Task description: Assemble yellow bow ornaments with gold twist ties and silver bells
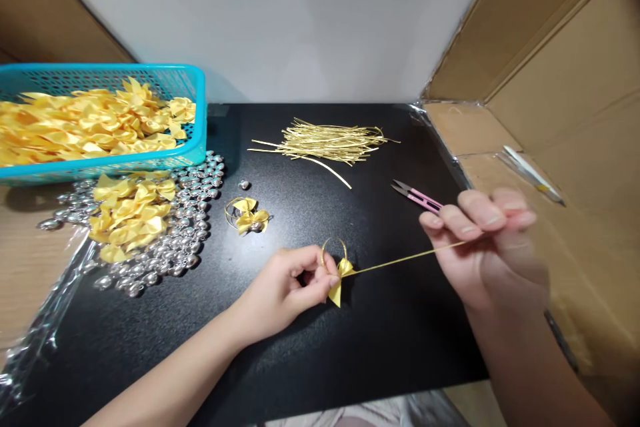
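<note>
My left hand (pixel 305 280) pinches a yellow ribbon bow (pixel 336 292) over the front middle of the black table. A loop of gold cord (pixel 334 241) stands up above the bow. From the bow a taut length of gold cord (pixel 407 258) runs to the right. Its far end is pinched in my right hand (pixel 483 247), which is raised and partly blurred. Beyond my left hand lie finished-looking yellow bows (pixel 253 219) with a gold loop. Pink thread snips (pixel 417 197) lie just behind my right hand, their handles partly hidden by it.
A turquoise basket (pixel 200 113) full of yellow bows stands at the back left. Silver bells (pixel 150 273) surround a small pile of bows (pixel 133 213) before it. Gold cords (pixel 330 141) lie at the back. A white-handled cutter (pixel 533 173) rests on cardboard at right.
</note>
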`<state>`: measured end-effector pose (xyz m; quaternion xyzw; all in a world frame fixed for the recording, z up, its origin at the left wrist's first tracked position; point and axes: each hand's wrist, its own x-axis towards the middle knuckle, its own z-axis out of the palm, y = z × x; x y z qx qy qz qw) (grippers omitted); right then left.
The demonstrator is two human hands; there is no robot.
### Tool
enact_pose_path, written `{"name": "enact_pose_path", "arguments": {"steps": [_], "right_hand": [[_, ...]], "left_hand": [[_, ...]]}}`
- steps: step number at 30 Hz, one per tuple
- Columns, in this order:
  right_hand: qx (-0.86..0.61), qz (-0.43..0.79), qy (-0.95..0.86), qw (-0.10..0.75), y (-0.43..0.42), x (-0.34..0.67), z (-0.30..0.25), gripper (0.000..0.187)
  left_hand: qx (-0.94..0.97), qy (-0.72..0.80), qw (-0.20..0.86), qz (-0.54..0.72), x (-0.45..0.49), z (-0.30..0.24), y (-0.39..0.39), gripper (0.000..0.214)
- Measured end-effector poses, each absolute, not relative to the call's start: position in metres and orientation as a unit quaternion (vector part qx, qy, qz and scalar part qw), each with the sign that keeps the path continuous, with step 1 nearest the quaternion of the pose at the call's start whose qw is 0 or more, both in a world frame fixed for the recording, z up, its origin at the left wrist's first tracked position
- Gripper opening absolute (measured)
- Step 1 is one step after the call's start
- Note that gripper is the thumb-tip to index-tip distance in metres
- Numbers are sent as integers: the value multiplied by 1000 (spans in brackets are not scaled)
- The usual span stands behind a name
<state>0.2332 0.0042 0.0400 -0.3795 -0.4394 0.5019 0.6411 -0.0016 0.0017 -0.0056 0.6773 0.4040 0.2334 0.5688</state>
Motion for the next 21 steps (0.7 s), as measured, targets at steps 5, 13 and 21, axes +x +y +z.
{"name": "enact_pose_path", "arguments": {"steps": [5,13,21], "right_hand": [[-421,475,-433,640,6,242,45,38],[-324,541,-374,680,5,246,51,15],[-307,542,-290,726,6,255,59,20]], "left_hand": [[671,408,573,234,-2,-5,2,22],[678,397,572,235,-3,-6,2,21],[657,406,585,248,-3,-7,3,21]]}}
